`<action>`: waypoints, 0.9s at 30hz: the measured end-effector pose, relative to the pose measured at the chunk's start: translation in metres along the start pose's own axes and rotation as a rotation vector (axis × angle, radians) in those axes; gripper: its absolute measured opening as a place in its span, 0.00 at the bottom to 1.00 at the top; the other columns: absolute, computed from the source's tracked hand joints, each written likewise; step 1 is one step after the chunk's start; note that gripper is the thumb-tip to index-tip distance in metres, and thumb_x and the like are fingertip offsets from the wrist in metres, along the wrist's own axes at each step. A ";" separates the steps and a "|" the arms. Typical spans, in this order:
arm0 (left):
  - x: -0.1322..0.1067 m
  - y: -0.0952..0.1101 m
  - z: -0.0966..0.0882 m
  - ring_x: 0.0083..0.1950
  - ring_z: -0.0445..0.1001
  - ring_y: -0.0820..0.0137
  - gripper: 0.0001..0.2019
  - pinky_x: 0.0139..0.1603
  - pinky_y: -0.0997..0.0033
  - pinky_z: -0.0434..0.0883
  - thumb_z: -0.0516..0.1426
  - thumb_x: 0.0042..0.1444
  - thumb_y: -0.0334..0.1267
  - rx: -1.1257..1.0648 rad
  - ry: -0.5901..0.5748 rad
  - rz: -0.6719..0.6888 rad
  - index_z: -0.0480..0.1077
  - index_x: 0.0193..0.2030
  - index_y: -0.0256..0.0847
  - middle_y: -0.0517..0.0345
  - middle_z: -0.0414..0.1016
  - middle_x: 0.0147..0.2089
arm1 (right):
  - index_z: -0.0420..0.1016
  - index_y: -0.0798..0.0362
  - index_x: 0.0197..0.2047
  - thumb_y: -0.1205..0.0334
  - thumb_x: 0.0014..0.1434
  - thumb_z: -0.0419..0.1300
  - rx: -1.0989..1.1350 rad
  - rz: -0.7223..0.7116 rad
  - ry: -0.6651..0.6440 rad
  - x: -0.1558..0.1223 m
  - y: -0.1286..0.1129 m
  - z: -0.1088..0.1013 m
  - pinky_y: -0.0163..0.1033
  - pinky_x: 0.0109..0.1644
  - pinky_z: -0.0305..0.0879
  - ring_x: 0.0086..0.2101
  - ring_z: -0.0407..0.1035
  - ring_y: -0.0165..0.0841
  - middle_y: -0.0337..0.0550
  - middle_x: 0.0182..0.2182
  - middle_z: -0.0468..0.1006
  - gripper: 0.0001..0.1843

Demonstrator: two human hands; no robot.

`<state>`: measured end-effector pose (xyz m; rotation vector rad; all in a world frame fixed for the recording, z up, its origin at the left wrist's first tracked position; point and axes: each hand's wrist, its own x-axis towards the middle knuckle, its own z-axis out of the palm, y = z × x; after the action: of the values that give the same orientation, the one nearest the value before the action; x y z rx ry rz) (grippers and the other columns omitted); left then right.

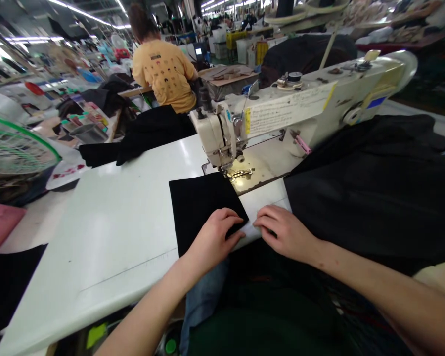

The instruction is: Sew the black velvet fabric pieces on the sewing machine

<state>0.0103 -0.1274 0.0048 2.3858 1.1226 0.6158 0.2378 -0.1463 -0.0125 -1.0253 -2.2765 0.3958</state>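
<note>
**Two hands line up a black cloth by the sewing machine**

A small black cloth piece (pixel 202 207) lies flat on the white desk (pixel 126 217), just in front of the sewing machine (pixel 292 109). It is square, dark and soft, with straight edges.

The left hand (pixel 215 235) rests on the corner of the piece that is farthest from the machine. Its fingers (pixel 230 216) are close together and bent, and they press down on the cloth. They do not seem to pinch it.

The right hand (pixel 284 232) sits just beside the left one, also in front of the machine. Its fingers (pixel 270 217) are pressed together with the tips on the desk. I cannot tell if they hold anything.

I think this is the lining-up step. A move toward the shiny metal foot (pixel 239 173) of the machine would need the piece kept flat, with its edge straight.

A big black cloth (pixel 374 193) lies in soft folds in front of the machine's long arm, on the right-hand side. The machine is cream, hard and smooth. Behind it, a person in a yellow shirt (pixel 166 74) sits facing away.
</note>
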 end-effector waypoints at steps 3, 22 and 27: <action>0.002 0.004 0.001 0.47 0.75 0.63 0.09 0.50 0.58 0.75 0.60 0.59 0.29 0.042 0.017 0.004 0.77 0.46 0.40 0.50 0.77 0.45 | 0.76 0.54 0.46 0.72 0.63 0.56 -0.122 -0.083 -0.060 -0.004 0.001 0.001 0.46 0.45 0.65 0.40 0.66 0.40 0.47 0.39 0.73 0.12; 0.003 0.009 0.010 0.45 0.75 0.64 0.07 0.48 0.60 0.75 0.56 0.61 0.29 0.113 0.120 -0.027 0.75 0.41 0.41 0.52 0.77 0.42 | 0.73 0.57 0.54 0.70 0.64 0.55 -0.307 -0.149 -0.119 -0.003 -0.005 0.008 0.46 0.44 0.60 0.39 0.65 0.41 0.47 0.37 0.74 0.16; 0.000 0.009 0.013 0.45 0.74 0.64 0.08 0.46 0.60 0.75 0.54 0.63 0.30 0.151 0.132 0.009 0.75 0.43 0.41 0.51 0.76 0.43 | 0.73 0.57 0.53 0.69 0.64 0.55 -0.315 -0.126 -0.139 -0.001 -0.005 0.008 0.46 0.44 0.59 0.39 0.65 0.41 0.47 0.36 0.74 0.14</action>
<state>0.0232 -0.1354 -0.0006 2.5091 1.2552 0.7251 0.2303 -0.1509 -0.0169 -1.0233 -2.5696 0.0562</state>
